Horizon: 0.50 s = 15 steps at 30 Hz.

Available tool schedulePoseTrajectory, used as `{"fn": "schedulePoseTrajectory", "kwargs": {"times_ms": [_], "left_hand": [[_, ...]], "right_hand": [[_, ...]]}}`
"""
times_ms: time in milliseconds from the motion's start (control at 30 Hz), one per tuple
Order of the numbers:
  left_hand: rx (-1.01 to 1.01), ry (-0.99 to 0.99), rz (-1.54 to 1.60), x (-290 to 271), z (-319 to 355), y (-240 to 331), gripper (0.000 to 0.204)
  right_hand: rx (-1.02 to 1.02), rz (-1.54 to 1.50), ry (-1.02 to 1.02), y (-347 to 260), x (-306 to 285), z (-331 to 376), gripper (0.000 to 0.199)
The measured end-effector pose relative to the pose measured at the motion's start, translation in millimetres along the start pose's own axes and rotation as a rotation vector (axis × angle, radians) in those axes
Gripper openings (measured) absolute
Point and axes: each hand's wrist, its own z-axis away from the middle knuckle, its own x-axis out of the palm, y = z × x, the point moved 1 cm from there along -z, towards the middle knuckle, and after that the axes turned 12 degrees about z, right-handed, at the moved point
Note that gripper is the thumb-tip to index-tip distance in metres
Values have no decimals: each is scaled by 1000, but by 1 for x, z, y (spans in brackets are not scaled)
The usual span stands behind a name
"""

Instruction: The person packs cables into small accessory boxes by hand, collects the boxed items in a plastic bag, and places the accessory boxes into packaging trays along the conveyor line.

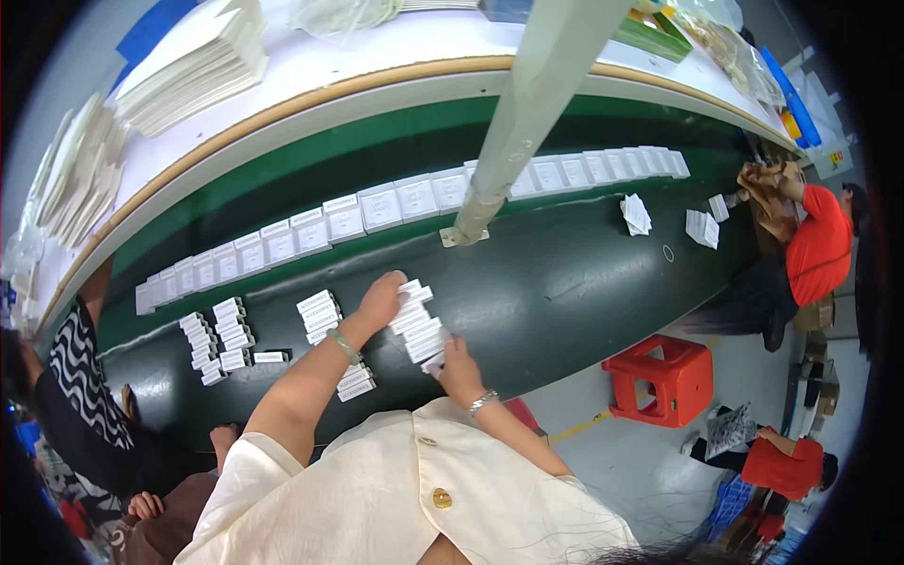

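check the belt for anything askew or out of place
Mostly tidy. One small white box lies alone beside the neat stacks, and two loose white piles sit off the long box row.

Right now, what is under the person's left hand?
The left hand rests on a fanned row of small white boxes on the dark green belt. The boxes under the palm are covered.

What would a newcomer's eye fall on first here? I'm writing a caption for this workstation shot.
First, the person's left hand and right hand pressing on a slanted row of small white rectangular boxes at the centre of the dark green conveyor belt. Behind them a long line of white printed cartons runs along the belt's far side. A bright red plastic stool stands on the floor to the right.
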Motion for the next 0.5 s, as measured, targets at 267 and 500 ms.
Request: {"fn": "schedulePoseTrajectory", "kwargs": {"times_ms": [267, 500], "left_hand": [[-179, 117, 112, -42, 24, -23, 11], [-198, 293, 412, -68, 9, -37, 9]], "right_hand": [[-99, 6, -15, -46, -29, -30, 49], [-441, -7, 292, -63, -29, -123, 29]]}}
